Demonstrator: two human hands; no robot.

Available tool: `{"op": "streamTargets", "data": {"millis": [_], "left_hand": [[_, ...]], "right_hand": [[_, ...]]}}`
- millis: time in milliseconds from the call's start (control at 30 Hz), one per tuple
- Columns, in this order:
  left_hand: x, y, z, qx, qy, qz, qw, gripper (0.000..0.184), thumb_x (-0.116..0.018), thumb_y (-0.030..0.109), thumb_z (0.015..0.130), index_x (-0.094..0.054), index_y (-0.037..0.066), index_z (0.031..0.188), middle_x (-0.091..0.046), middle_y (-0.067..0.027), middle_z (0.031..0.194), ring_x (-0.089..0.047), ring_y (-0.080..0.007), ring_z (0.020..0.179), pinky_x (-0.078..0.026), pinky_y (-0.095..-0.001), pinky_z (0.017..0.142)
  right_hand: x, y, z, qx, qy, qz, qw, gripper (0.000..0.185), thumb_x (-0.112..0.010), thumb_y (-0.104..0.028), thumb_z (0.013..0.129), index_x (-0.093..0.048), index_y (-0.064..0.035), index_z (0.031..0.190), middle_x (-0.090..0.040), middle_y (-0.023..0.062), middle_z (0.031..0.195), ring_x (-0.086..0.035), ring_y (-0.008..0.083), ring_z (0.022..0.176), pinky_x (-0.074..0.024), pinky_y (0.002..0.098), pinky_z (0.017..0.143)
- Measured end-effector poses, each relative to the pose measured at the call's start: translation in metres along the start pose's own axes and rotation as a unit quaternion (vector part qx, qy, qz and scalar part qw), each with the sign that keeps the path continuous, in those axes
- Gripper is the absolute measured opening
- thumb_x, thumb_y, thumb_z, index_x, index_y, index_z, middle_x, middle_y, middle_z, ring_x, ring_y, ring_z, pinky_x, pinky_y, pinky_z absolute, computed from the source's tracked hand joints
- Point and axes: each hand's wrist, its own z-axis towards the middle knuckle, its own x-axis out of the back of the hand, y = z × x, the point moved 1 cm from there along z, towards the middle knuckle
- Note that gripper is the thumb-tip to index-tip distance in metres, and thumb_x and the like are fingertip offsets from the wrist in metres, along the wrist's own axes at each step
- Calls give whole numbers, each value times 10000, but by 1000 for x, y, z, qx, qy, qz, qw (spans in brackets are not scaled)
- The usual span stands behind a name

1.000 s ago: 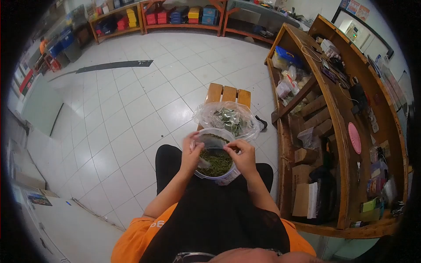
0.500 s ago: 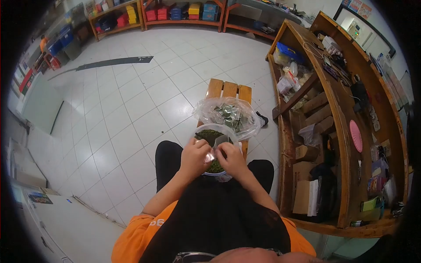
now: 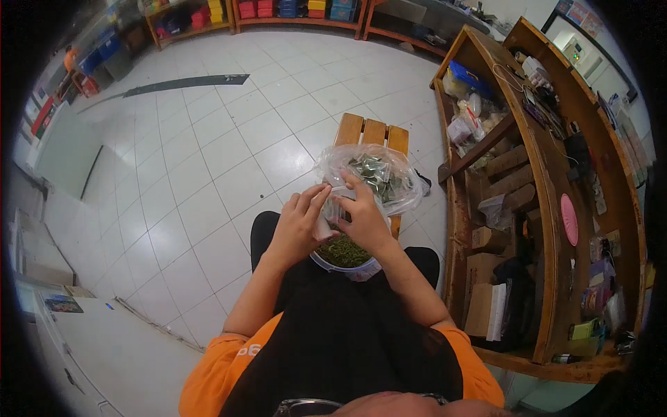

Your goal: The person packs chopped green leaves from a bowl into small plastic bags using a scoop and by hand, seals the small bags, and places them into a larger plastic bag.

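Observation:
A round clear tub (image 3: 379, 266) holding green moss-like bits (image 3: 342, 251) rests at my lap. Over its left side, my left hand (image 3: 300, 224) is closed round a small clear plastic bag (image 3: 322, 228). My right hand (image 3: 363, 214) is above the tub with its fingers bent and partly spread, close to the bag; whether it touches the bag is unclear. Just beyond the tub, a large clear bag (image 3: 406, 182) with small packets of green material (image 3: 373, 171) lies on a slatted wooden stool (image 3: 375, 132).
A wooden shelf unit (image 3: 528, 208) with boxes and bags stands close on the right. A white cabinet (image 3: 118, 340) is at the lower left. Shelves with coloured bins (image 3: 287, 8) line the far wall. A person (image 3: 70, 58) in orange is far off at the left.
My hands have risen and come apart a little from over the moss. My right hand's fingers have opened out. The view has shifted slightly, so the room sits higher in it.

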Motion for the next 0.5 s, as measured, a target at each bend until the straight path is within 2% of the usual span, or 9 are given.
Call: {"op": "streamTargets", "data": {"millis": [67,167,233,267,300,367,400,433,500], "left_hand": [[4,-8,0,-11,-33,26,999,554,-782,87,657,-556,56,1161,-600,-119,1082,-558,-344,997,-460,-404,837],[5,-27,-5,-13,-20,18,1000,613,-807,125,607,-552,64,1161,-609,-88,1088,-551,-325,899,-464,-399,821],[7,-42,-12,34,95,-25,995,632,-815,102,597,-549,66,1169,-615,-93,1081,-557,-323,908,-465,-397,826],[6,-51,-19,86,113,-60,988,646,-828,90,618,-544,63,1197,-622,-102,1085,-576,-289,983,-461,-370,872],[7,-59,-25,87,114,-60,988,646,-828,90,618,-544,63,1197,-622,-102,1085,-576,-289,983,-461,-370,872],[10,-72,-36,170,137,-174,960,662,-833,80,650,-530,54,1238,-620,-98,1088,-567,-244,1066,-439,-343,924],[12,-74,-40,171,137,-173,960,662,-833,80,650,-530,54,1238,-620,-98,1088,-567,-244,1066,-439,-343,924],[14,-76,-45,191,132,-193,953,678,-833,78,660,-522,50,1262,-619,-92,1093,-560,-229,1083,-424,-336,943],[16,-81,-56,213,128,-213,945,694,-833,75,670,-513,46,1285,-618,-85,1098,-552,-213,1100,-410,-328,961]], "right_hand": [[0,-2,8,12,-18,1,1000,398,-769,-30,635,-692,-57,1025,-447,157,1379,-461,319,1185,-408,399,984],[-4,-2,22,55,-23,72,996,339,-762,-37,666,-689,-51,996,-541,148,1248,-536,277,1068,-450,381,923],[-16,19,25,-56,41,260,963,240,-752,-52,711,-691,-46,942,-606,114,1054,-592,231,876,-492,352,798],[-24,20,29,-150,129,296,934,123,-698,-100,786,-696,-33,890,-624,98,811,-604,220,747,-494,332,686],[-30,30,28,-150,127,297,934,123,-698,-100,786,-696,-33,890,-624,98,811,-604,220,747,-494,332,686],[-43,52,24,-173,-86,97,976,159,-707,-112,773,-689,-10,894,-630,132,875,-625,258,773,-506,357,717],[-48,55,18,-176,-148,94,969,182,-706,-131,776,-690,1,902,-630,156,913,-637,319,831,-513,398,756],[-58,61,13,-175,-148,96,969,182,-706,-131,776,-690,1,902,-630,156,913,-637,319,831,-513,398,756],[-83,81,0,-153,-154,-43,975,213,-727,-109,751,-695,-2,932,-616,169,929,-620,325,899,-499,418,791]]}}
